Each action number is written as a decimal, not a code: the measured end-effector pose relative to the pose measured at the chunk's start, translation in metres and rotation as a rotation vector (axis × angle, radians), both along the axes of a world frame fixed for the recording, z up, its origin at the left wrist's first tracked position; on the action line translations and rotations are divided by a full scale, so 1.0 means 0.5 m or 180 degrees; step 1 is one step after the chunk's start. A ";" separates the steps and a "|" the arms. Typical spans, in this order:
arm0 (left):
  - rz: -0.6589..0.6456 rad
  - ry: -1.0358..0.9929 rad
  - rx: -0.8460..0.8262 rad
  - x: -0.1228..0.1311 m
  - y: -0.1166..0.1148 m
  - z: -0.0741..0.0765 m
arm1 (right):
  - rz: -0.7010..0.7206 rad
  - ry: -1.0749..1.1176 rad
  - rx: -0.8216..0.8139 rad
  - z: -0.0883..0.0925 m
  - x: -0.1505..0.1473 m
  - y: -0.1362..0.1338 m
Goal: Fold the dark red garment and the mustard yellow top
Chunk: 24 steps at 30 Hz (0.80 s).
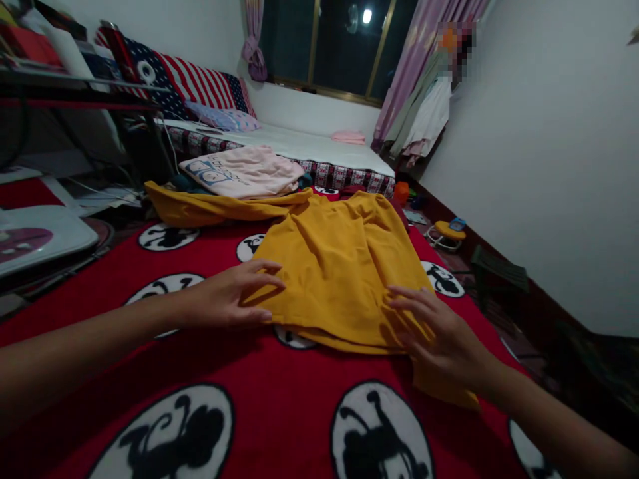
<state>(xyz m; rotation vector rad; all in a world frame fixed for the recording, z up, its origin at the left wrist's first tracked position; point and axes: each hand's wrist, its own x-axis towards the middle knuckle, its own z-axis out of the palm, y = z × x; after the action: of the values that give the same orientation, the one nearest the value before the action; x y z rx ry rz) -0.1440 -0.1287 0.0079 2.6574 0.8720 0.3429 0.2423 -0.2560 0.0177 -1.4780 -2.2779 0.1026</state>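
A mustard-yellow long-sleeved top (329, 266) lies spread on a red blanket (210, 362) printed with white circles and black figures. One sleeve stretches out to the far left; the other comes down the right side, and its end shows below my right hand. At the lower left edge of the top, my left hand (237, 293) rests with its fingers apart on the cloth. My right hand (434, 326) is at the lower right edge, fingers stretched over the fabric. Both palms face down, and neither hand grips the cloth.
Folded clothes, a pale pink shirt (249, 169) uppermost, lie beyond the yellow sleeve. A sofa bed (299, 136) stands under the window. At the left is a desk (74, 93) with a red flask (120, 50); a yellow-topped stool (449, 230) stands on the right.
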 end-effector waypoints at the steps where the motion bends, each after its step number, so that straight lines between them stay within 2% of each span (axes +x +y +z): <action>1: 0.0000 0.0108 -0.0023 -0.011 -0.021 0.001 | 0.0000 -0.0154 -0.0127 -0.008 -0.005 -0.029; 4: 0.0024 0.0298 0.0083 -0.024 -0.053 0.001 | -0.0433 -0.0350 -0.0293 -0.034 0.002 -0.075; 7: -0.0034 0.0324 0.0252 -0.019 -0.050 -0.007 | -0.0801 -0.0273 -0.0306 -0.043 0.047 -0.070; 10: -0.0060 0.0342 0.0313 -0.012 -0.033 -0.012 | -0.1013 -0.0369 -0.0114 -0.015 0.106 -0.048; 12: -0.0075 0.0354 0.0267 -0.013 -0.024 -0.011 | -0.1338 -0.0698 0.0167 0.011 0.130 -0.039; 14: -0.0092 0.0305 0.0187 -0.020 -0.021 -0.007 | -0.1545 -0.1138 0.0221 0.026 0.134 -0.039; 16: -0.0081 0.0214 0.0085 -0.029 -0.023 -0.002 | -0.1412 -0.1403 0.0008 0.024 0.119 -0.044; 18: -0.0051 0.0129 -0.0004 -0.037 -0.030 0.001 | -0.1198 -0.1391 -0.0136 0.008 0.096 -0.052; 22: -0.0040 0.0114 0.0007 -0.041 -0.045 0.011 | -0.1111 -0.1244 -0.0075 -0.032 0.067 -0.052; 24: -0.0074 0.0159 0.0037 -0.039 -0.047 0.031 | -0.1052 -0.1132 0.0040 -0.036 0.067 -0.043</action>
<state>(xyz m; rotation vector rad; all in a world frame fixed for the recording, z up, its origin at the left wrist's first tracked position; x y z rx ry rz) -0.1634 -0.1524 0.0231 2.6953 0.8559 0.2782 0.2761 -0.2773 -0.0002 -1.9727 -2.2445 -0.2930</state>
